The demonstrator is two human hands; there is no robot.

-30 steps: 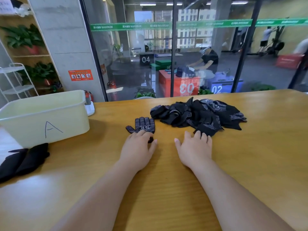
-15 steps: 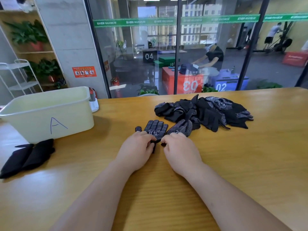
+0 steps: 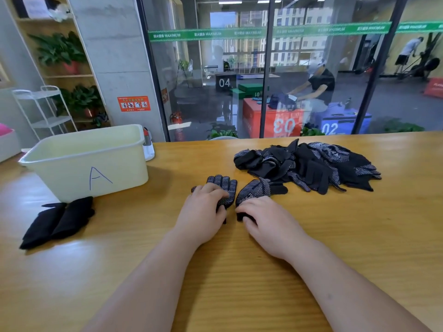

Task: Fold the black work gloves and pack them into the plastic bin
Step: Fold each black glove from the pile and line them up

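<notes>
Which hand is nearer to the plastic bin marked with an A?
Left. The left hand holds a glove right of the bin; the right hand, farther right, holds another glove.

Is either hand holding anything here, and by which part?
The right hand grips the right glove at its cuff end. The left hand lies over the left glove near its cuff; grip or press, I cannot tell.

Two bare arms fill the lower half of the frame, the left forearm (image 3: 148, 283) and right forearm (image 3: 340, 279) broad and smooth, the right one bearing a small dark spot (image 3: 329, 297) at lower right, ending mid-frame in the bare left grip (image 3: 203, 215) and right grip (image 3: 268, 221).
</notes>
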